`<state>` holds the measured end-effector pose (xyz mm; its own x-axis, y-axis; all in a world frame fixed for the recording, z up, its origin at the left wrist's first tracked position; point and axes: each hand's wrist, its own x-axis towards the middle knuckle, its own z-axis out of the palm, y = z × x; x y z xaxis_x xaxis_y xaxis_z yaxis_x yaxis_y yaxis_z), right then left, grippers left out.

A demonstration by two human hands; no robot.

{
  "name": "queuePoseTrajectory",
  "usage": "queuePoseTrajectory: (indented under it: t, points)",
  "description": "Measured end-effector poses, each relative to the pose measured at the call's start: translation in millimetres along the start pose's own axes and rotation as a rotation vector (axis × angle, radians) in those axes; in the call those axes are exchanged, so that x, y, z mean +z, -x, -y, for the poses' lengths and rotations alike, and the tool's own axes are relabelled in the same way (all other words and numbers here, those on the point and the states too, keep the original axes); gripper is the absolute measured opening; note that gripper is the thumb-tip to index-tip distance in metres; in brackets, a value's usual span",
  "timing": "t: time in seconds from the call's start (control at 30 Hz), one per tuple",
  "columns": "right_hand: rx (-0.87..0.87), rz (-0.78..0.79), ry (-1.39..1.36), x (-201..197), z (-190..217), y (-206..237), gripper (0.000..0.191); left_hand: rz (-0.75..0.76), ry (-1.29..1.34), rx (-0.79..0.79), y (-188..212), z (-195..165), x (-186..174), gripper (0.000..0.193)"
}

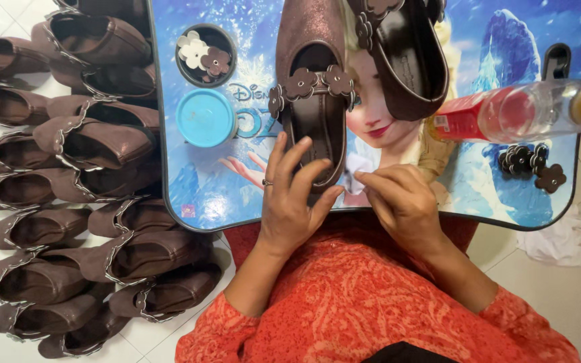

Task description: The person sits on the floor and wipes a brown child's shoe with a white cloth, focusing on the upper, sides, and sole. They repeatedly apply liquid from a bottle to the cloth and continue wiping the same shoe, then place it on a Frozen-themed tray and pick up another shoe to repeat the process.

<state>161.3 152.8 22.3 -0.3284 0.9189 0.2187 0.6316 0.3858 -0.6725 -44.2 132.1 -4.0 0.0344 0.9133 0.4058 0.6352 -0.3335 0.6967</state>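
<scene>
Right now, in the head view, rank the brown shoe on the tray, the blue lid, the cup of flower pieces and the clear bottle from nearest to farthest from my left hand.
From the left hand:
1. Brown shoe, under its fingers.
2. Blue lid, up-left.
3. Cup of flower pieces, above the lid.
4. Clear bottle, far right.

Two brown shoes (pixel 314 94) on tray, one blue lid (pixel 205 117), one round cup (pixel 206 55), one bottle (pixel 519 111)

Tray's left foreground (pixel 203 191) open — bottle (pixel 506 113) bars the right.
</scene>
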Motion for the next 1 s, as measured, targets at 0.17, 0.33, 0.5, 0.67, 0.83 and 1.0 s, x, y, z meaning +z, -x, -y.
queuePoseTrajectory:
  t: [0.17, 0.33, 0.5, 0.67, 0.83, 1.0]
  points:
    - [-0.091, -0.073, -0.068, 2, -11, 3, 0.027, -0.032, -0.16, 0.183, -11, -14, 8, 0.028]
    - [-0.097, -0.095, -0.116, -2, -26, 6, 0.022, -0.098, -0.215, 0.244, -45, -25, 28, 0.025]
    - [-0.143, -0.122, -0.146, -10, -42, 13, 0.015, -0.062, -0.191, 0.279, -79, -42, 68, 0.034]
    - [-0.248, -0.075, -0.07, -17, -58, 11, 0.017, 0.138, -0.16, 0.146, -97, -62, 87, 0.078]
    - [-0.376, -0.035, -0.029, -18, -62, 7, 0.029, 0.234, -0.363, 0.157, -118, -70, 114, 0.072]
    - [-0.406, -0.053, 0.052, -10, -60, 5, 0.029, 0.303, -0.334, 0.082, -123, -69, 127, 0.037]
